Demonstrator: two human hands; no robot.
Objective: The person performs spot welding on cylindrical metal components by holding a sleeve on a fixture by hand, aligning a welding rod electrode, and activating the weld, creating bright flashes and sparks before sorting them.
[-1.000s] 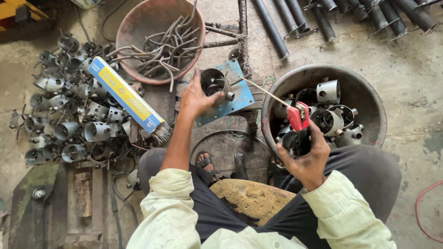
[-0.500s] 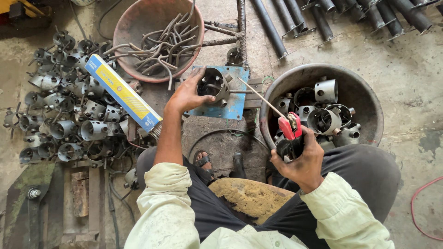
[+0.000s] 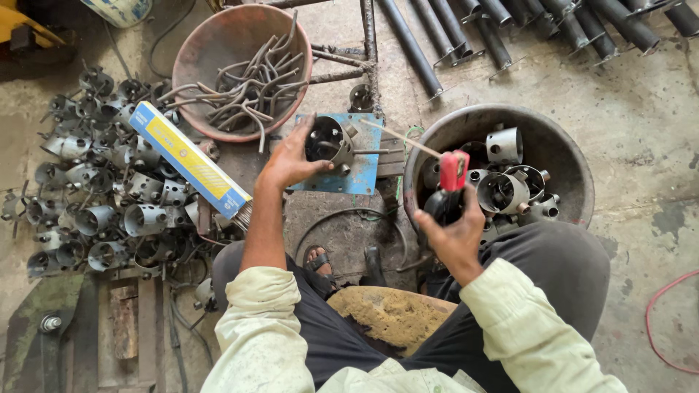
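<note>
Stained concrete floor (image 3: 641,138) under two basins (image 3: 193,51), heaped metal sleeves (image 3: 102,189), pipes (image 3: 510,29), blue plate (image 3: 364,171).

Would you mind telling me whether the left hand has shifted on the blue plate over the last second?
Yes. The left hand, gripping the metal cylinder, has slid from the right part of the blue plate toward its left edge, nearer the rusty bowl.

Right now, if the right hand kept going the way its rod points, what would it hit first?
Most likely the metal ring under the left hand. The rod from the right hand slants up-left and its tip ends beside that ring over the blue plate; depth is unclear.
</note>
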